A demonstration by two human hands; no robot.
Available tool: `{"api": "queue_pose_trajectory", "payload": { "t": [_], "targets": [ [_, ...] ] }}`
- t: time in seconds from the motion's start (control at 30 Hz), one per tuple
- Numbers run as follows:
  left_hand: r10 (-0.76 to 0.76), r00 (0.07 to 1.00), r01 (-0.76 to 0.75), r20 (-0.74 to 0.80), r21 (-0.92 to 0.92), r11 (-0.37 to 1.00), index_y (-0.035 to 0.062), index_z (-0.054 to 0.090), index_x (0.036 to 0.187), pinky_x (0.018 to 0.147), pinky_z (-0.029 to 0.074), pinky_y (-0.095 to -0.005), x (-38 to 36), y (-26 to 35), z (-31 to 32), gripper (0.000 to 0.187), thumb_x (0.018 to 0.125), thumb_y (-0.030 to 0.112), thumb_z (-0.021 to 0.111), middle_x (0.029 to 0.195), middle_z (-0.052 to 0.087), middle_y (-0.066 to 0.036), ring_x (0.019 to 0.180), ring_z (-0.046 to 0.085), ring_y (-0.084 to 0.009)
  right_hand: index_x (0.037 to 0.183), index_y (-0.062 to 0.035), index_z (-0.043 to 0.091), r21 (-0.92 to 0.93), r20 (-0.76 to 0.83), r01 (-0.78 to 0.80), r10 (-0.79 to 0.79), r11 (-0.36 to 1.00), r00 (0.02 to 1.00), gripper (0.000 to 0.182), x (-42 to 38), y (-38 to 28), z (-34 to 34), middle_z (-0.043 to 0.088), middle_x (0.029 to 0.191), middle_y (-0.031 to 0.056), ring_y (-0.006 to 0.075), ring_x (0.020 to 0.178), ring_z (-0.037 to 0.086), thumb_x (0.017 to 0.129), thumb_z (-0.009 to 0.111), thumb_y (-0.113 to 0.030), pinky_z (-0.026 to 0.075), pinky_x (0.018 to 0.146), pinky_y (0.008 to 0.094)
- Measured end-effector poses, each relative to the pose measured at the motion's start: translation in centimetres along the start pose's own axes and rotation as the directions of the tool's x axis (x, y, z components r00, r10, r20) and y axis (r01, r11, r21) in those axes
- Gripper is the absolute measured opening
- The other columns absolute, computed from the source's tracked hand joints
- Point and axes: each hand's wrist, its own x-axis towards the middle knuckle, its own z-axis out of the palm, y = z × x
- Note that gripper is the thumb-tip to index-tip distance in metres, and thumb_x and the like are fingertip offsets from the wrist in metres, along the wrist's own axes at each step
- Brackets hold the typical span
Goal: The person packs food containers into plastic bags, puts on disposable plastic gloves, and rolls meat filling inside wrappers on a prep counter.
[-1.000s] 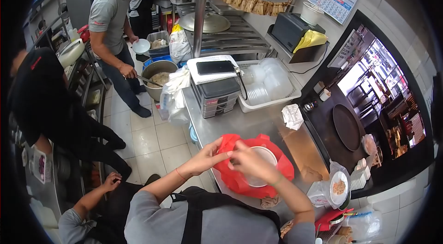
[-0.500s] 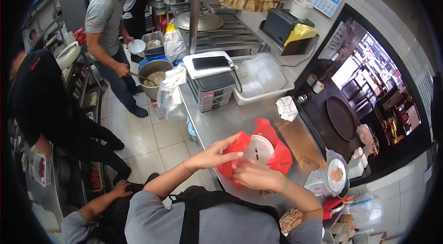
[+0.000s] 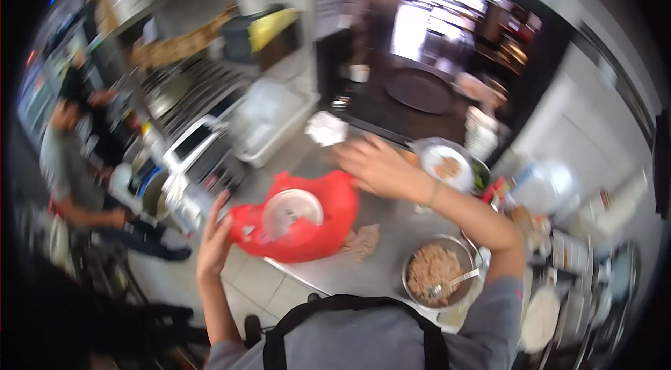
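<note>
A red plastic bag (image 3: 328,223) lies spread on the metal counter, with a round white tub (image 3: 290,209) standing in its mouth. Beside the bag's left edge is my left hand (image 3: 213,240), its fingers raised and apart, holding nothing that I can see. My right hand (image 3: 374,166) is stretched over the counter beyond the bag's right side, fingers extended and blurred by motion. Just past its fingertips sits a crumpled white paper (image 3: 326,129). Nearer me on the right, a metal bowl (image 3: 404,273) holds shredded food and a spoon (image 3: 456,283).
A crumpled cloth (image 3: 363,240) lies right of the bag. A white bin of clear containers (image 3: 269,139) stands behind. Beyond the counter, a dark round tray (image 3: 419,89) rests on the pass-through ledge. Another person (image 3: 77,174) works at the left by a pot.
My view has swung right. Both hands have left the red bag: the right moved out toward the white paper, the left to the bag's left side. The metal bowl shows more fully.
</note>
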Motion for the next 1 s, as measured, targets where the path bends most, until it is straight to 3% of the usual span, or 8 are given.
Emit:
{"api": "queue_pose_trajectory", "payload": {
  "t": [0.27, 0.4, 0.57, 0.63, 0.7, 0.8, 0.9, 1.0],
  "targets": [
    [-0.079, 0.993, 0.076, 0.092, 0.036, 0.996, 0.0013, 0.034, 0.136, 0.099, 0.036, -0.0313, -0.9, -0.7, 4.0, 0.046, 0.092, 0.007, 0.046, 0.128, 0.046, -0.011, 0.115, 0.047, -0.0171, 0.135, -0.0080, 0.034, -0.105, -0.350, -0.843, 0.774, 0.527, 0.527, 0.067, -15.0, 20.4, -9.8, 0.007, 0.146, 0.0255, 0.0437, 0.100, 0.055, 0.076, 0.062, -0.025, 0.049, 0.078, 0.0457],
    [0.008, 0.999, -0.014, 0.035, 0.157, 0.987, 0.0001, 0.040, 0.132, 0.096, 0.039, -0.0313, -0.6, -2.3, 3.4, 0.041, 0.092, 0.009, 0.047, 0.126, 0.048, -0.011, 0.112, 0.049, -0.0175, 0.136, -0.0107, 0.033, 0.108, -0.784, -0.980, 0.621, 0.167, 0.019, 0.060, -24.9, 27.3, -17.5, 0.000, 0.146, 0.0268, 0.0460, 0.093, 0.058, 0.080, 0.056, -0.019, 0.050, 0.077, 0.0452],
    [0.020, 0.999, -0.012, -0.044, 0.175, 0.984, 0.0028, 0.046, 0.126, 0.077, 0.050, -0.0278, -0.4, -2.7, 2.9, 0.036, 0.093, 0.017, 0.048, 0.104, 0.062, -0.013, 0.091, 0.060, -0.0160, 0.138, -0.0100, 0.032, 0.327, -0.646, -0.924, 0.668, -0.197, -0.371, 0.071, -32.7, 30.8, -22.8, -0.012, 0.145, 0.0266, 0.0400, 0.089, 0.062, 0.071, 0.055, -0.008, 0.051, 0.076, 0.0418],
    [-0.012, 0.999, 0.018, -0.035, 0.183, 0.983, 0.0023, 0.046, 0.126, 0.077, 0.050, -0.0276, -0.6, -2.3, 3.2, 0.036, 0.093, 0.017, 0.047, 0.103, 0.063, -0.013, 0.091, 0.060, -0.0155, 0.139, -0.0087, 0.030, 0.233, -0.658, -0.961, 0.703, -0.151, -0.270, 0.075, -35.8, 33.7, -23.3, -0.015, 0.144, 0.0278, 0.0415, 0.090, 0.061, 0.068, 0.056, -0.008, 0.051, 0.078, 0.0403],
    [-0.063, 0.998, 0.068, -0.032, 0.201, 0.977, 0.0013, 0.046, 0.126, 0.082, 0.048, -0.0288, -1.0, -1.6, 3.7, 0.036, 0.093, 0.017, 0.047, 0.107, 0.061, -0.013, 0.096, 0.059, -0.0159, 0.140, -0.0004, 0.022, 0.283, -0.531, -0.954, 0.813, -0.096, -0.239, 0.081, -37.2, 34.7, -24.4, -0.016, 0.144, 0.0284, 0.0434, 0.127, 0.031, 0.068, 0.058, -0.011, 0.034, 0.103, 0.0345],
    [-0.005, 0.999, 0.018, -0.042, 0.310, 0.950, -0.0005, 0.044, 0.128, 0.097, 0.037, -0.0310, -1.1, -2.6, 2.7, 0.039, 0.093, 0.017, 0.048, 0.124, 0.051, -0.010, 0.114, 0.047, -0.0169, 0.131, 0.0104, 0.028, 0.060, -0.807, -0.998, 0.588, -0.021, -0.061, 0.077, -40.2, 39.7, -22.4, 0.033, 0.133, 0.0294, 0.0361, 0.123, 0.039, 0.064, 0.059, -0.008, 0.037, 0.100, 0.0350],
    [0.048, 0.993, -0.020, -0.104, 0.249, 0.968, 0.0001, 0.048, 0.126, 0.099, 0.035, -0.0290, -0.7, -2.6, 3.0, 0.039, 0.095, 0.024, 0.045, 0.124, 0.051, -0.009, 0.114, 0.047, -0.0157, 0.135, 0.0040, 0.027, 0.792, -0.448, -0.571, 0.841, 0.217, -0.302, 0.073, -33.9, 35.0, -21.3, 0.058, 0.100, 0.0137, 0.0171, 0.077, 0.063, 0.077, 0.064, -0.020, 0.048, 0.067, 0.0337],
    [0.108, 0.987, -0.093, -0.117, 0.124, 0.988, 0.0015, 0.043, 0.130, 0.098, 0.036, -0.0302, -0.2, -2.9, 2.1, 0.044, 0.098, 0.031, 0.036, 0.125, 0.051, -0.010, 0.114, 0.049, -0.0176, 0.139, 0.0037, 0.021, 0.479, -0.747, -0.567, 0.651, 0.670, 0.138, 0.065, -19.6, 23.9, -16.0, 0.022, 0.144, 0.0167, 0.0233, 0.108, 0.053, 0.090, 0.053, -0.024, 0.045, 0.088, 0.0350]
  ]
}}
